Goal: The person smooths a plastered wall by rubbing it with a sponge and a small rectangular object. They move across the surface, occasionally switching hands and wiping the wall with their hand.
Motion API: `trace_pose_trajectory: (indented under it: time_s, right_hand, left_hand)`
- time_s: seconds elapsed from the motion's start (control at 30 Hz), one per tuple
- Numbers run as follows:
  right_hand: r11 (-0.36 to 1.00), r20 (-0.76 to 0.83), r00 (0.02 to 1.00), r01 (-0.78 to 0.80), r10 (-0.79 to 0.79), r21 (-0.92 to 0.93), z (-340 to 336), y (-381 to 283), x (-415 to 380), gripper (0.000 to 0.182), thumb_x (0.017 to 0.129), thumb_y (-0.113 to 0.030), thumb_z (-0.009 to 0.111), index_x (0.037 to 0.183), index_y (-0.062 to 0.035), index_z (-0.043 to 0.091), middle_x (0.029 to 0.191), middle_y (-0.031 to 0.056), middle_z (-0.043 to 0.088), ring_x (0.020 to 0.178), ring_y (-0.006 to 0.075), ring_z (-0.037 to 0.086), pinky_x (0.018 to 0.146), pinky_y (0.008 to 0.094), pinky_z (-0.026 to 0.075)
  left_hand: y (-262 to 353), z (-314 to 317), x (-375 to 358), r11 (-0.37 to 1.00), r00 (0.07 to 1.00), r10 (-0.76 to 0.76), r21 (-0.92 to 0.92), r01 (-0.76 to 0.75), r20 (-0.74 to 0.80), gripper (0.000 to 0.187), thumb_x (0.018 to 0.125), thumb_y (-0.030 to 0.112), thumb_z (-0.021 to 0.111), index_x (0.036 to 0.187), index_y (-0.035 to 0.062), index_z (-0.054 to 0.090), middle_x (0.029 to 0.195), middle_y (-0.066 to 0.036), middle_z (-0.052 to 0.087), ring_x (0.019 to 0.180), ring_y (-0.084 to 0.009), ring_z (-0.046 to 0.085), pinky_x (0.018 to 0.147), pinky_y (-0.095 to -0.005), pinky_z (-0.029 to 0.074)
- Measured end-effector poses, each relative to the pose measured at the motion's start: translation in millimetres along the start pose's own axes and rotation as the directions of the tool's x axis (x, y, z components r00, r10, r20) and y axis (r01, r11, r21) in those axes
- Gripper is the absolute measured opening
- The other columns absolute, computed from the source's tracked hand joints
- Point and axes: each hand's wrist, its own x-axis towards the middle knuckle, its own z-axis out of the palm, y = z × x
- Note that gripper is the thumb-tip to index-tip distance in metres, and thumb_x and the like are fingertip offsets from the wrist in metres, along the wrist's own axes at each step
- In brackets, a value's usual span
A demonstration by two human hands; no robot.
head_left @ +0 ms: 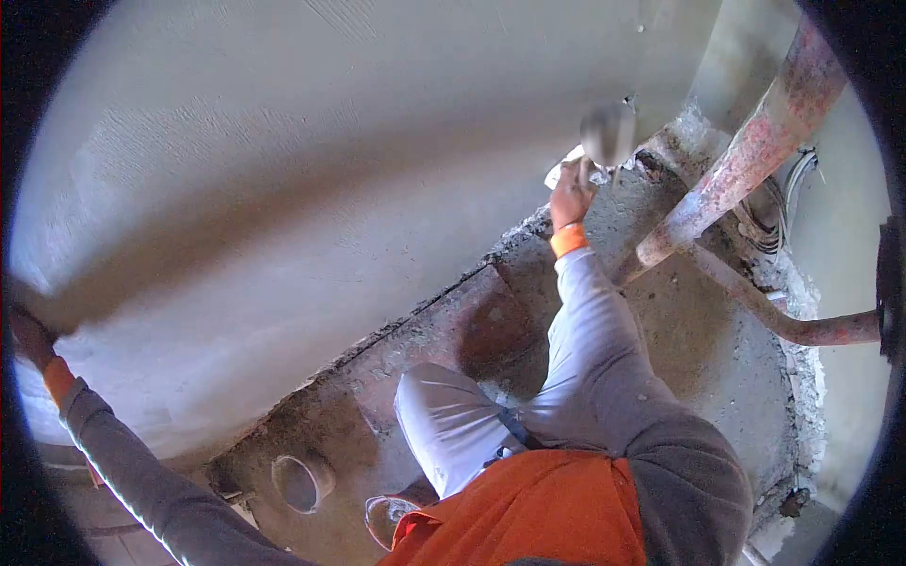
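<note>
My right hand (571,198) is closed around the handle of a trowel (607,134), whose blade is blurred by motion. The blade is near the lower edge of the grey plastered wall (311,189), at upper right. At the far left my left hand (33,338) is dark and close to the wall; its fingers are too shadowed to make out. A small white patch shows just beside the trowel.
A thick paint-spattered pole (746,156) slants down on the right, with a thinner bent pipe (793,325) below it. Coiled cables (788,203) hang behind. A round container (302,483) and a bucket (385,519) stand on the rough floor at lower left.
</note>
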Motion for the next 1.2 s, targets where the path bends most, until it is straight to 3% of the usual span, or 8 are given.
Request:
trace_pose_trajectory:
  time_s: [0.33, 0.43, 0.57, 0.7, 0.73, 0.83, 0.97, 1.2]
  right_hand:
    - [0.927, -0.137, 0.933, 0.297, -0.333, -0.231, 20.4, 57.4, -11.0, 0.040, 0.089, -0.017, 0.051, 0.126, -0.0022, 0.052, 0.117, 0.0254, 0.059, 0.094, 0.0395, 0.060, 0.084, 0.0417, 0.049]
    - [0.960, 0.288, 0.921, -0.222, 0.264, -0.172, -8.8, 11.6, 19.7, 0.030, 0.090, -0.016, 0.049, 0.113, -0.0012, 0.060, 0.119, 0.0236, 0.059, 0.112, 0.0376, 0.056, 0.094, 0.0450, 0.045]
    - [0.942, 0.071, 0.954, -0.298, 0.290, 0.151, -9.0, -29.2, -17.2, 0.036, 0.090, -0.013, 0.046, 0.122, -0.0006, 0.056, 0.135, 0.0218, 0.050, 0.128, 0.0350, 0.045, 0.099, 0.0482, 0.038]
    - [0.890, 0.286, 0.889, -0.231, 0.358, -0.394, 14.5, 90.6, 22.5, 0.033, 0.093, -0.017, 0.046, 0.121, -0.0018, 0.055, 0.116, 0.0197, 0.063, 0.107, 0.0349, 0.060, 0.081, 0.0438, 0.049]
    - [0.875, 0.051, 0.994, 0.107, -0.094, -0.473, 53.1, 179.7, 15.4, 0.025, 0.094, -0.018, 0.046, 0.092, -0.0034, 0.066, 0.087, 0.0207, 0.067, 0.078, 0.0376, 0.066, 0.064, 0.0466, 0.051]
    - [0.830, 0.401, 0.860, -0.044, 0.315, -0.557, 21.0, 104.3, 11.6, 0.038, 0.099, -0.024, 0.041, 0.124, 0.0016, 0.052, 0.121, 0.0200, 0.059, 0.111, 0.0337, 0.057, 0.091, 0.0424, 0.047]
    - [0.832, 0.062, 0.878, -0.470, 0.474, 0.296, 47.0, 32.7, -63.7, 0.042, 0.097, -0.031, 0.047, 0.122, 0.0020, 0.055, 0.104, 0.0147, 0.065, 0.089, 0.0293, 0.062, 0.077, 0.0417, 0.051]
    - [0.933, -0.237, 0.969, 0.147, -0.070, 0.329, -52.3, -205.5, 36.5, 0.052, 0.090, -0.023, 0.058, 0.133, 0.0048, 0.048, 0.106, 0.0205, 0.064, 0.101, 0.0338, 0.059, 0.088, 0.0429, 0.046]
  left_hand:
    - [2.9, -4.0, 2.7, 1.000, 1.000, 0.002, -0.006, -0.002, 0.007, 0.060, 0.102, 0.042, 0.030, 0.149, 0.0052, 0.022, 0.156, -0.017, 0.017, 0.142, -0.0350, 0.021, 0.115, -0.0514, 0.022]
    - [2.2, -10.1, 2.5, 1.000, 1.000, 0.004, -0.004, -0.004, -0.001, 0.061, 0.102, 0.042, 0.030, 0.149, 0.0056, 0.022, 0.156, -0.017, 0.016, 0.142, -0.0349, 0.021, 0.115, -0.0516, 0.022]
    - [1.3, -4.5, 0.2, 1.000, 1.000, 0.007, 0.001, -0.007, 0.018, 0.061, 0.102, 0.043, 0.029, 0.150, 0.0060, 0.021, 0.156, -0.016, 0.016, 0.142, -0.0349, 0.021, 0.115, -0.0519, 0.022]
    - [5.0, -11.7, 4.8, 0.999, 0.999, 0.035, 0.004, -0.035, 0.003, 0.061, 0.102, 0.044, 0.028, 0.150, 0.0064, 0.021, 0.156, -0.016, 0.016, 0.142, -0.0349, 0.020, 0.115, -0.0522, 0.021]
    - [7.1, -10.7, 3.9, 0.999, 0.999, 0.040, -0.002, -0.040, 0.004, 0.061, 0.102, 0.044, 0.028, 0.150, 0.0065, 0.021, 0.156, -0.016, 0.015, 0.142, -0.0349, 0.020, 0.115, -0.0523, 0.021]
    - [6.0, -5.5, 0.5, 0.999, 0.999, 0.044, -0.005, -0.044, 0.002, 0.062, 0.102, 0.045, 0.027, 0.150, 0.0068, 0.020, 0.157, -0.016, 0.015, 0.142, -0.0349, 0.020, 0.115, -0.0525, 0.021]
    - [10.4, -11.4, -3.0, 0.998, 0.998, 0.062, -0.009, -0.062, -0.020, 0.062, 0.102, 0.045, 0.026, 0.150, 0.0072, 0.019, 0.157, -0.015, 0.015, 0.142, -0.0348, 0.020, 0.115, -0.0527, 0.021]
    - [35.0, -28.3, -23.9, 0.988, 0.988, 0.150, -0.040, -0.151, -0.026, 0.063, 0.102, 0.047, 0.025, 0.151, 0.0079, 0.018, 0.157, -0.015, 0.014, 0.142, -0.0348, 0.019, 0.115, -0.0532, 0.021]
